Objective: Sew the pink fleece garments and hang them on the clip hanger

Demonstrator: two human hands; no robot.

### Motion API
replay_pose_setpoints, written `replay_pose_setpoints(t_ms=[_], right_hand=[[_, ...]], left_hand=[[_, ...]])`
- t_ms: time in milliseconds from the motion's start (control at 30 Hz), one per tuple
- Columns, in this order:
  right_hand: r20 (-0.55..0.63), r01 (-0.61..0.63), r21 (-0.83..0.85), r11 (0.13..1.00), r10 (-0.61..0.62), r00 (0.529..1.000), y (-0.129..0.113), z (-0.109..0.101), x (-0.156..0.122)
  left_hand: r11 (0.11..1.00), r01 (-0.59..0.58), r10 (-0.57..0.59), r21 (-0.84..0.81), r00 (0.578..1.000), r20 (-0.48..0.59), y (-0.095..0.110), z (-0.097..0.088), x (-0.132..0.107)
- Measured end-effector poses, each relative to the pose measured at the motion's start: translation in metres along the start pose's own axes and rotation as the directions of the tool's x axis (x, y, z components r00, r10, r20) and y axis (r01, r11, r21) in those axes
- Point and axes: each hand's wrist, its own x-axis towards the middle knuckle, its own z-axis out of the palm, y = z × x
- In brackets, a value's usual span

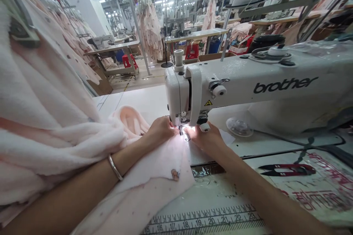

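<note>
Pale pink plush fabric (165,158) with small printed figures lies under the lit needle area of a white sewing machine (237,77). My left hand (160,130) presses on the fabric just left of the presser foot (181,130), its fingertips close to the needle and partly behind the machine head. To the right of the foot, my right hand (206,139) has thumb and fingers together at the fabric's edge; what lies between them is partly hidden. More of the same fabric is bunched over and beside my left forearm.
Red-handled thread snips (286,170) lie on the table at right. A clear round dish (239,126) sits under the machine arm. A printed ruler strip (204,222) runs along the front edge. Pink garments (150,25) hang behind, and draped fabric (41,91) fills the left side.
</note>
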Motion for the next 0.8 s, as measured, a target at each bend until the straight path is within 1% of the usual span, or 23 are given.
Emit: replay_pose_setpoints(t_ms=[200,433,633,700,733,800], right_hand=[[0.013,0.002,-0.064,0.998,-0.002,1.0,0.004,0.008,0.002],[0.033,0.012,-0.152,0.988,-0.007,0.999,0.002,0.007,-0.003],[0.039,-0.006,-0.201,0.98,0.014,0.999,-0.001,0.005,0.008],[0.054,0.022,-0.211,0.977,-0.011,0.998,-0.002,0.0,0.002],[0.063,0.053,-0.217,0.975,-0.041,0.997,-0.002,-0.003,-0.006],[0.067,0.128,-0.232,0.964,-0.116,0.991,-0.003,-0.008,-0.036]], left_hand=[[0.999,-0.008,0.008,0.054,1.0,-0.011,0.001,-0.001,0.0],[0.989,-0.005,0.011,0.146,0.999,-0.04,-0.002,0.002,0.0],[0.983,0.023,-0.015,0.184,0.999,-0.042,0.002,0.003,0.0],[0.983,0.029,-0.025,0.181,0.999,-0.021,0.008,-0.002,-0.009],[0.985,0.028,-0.028,0.173,1.0,0.0,0.013,-0.006,-0.018],[0.989,0.016,-0.026,0.149,0.997,0.069,0.025,-0.019,-0.044]])
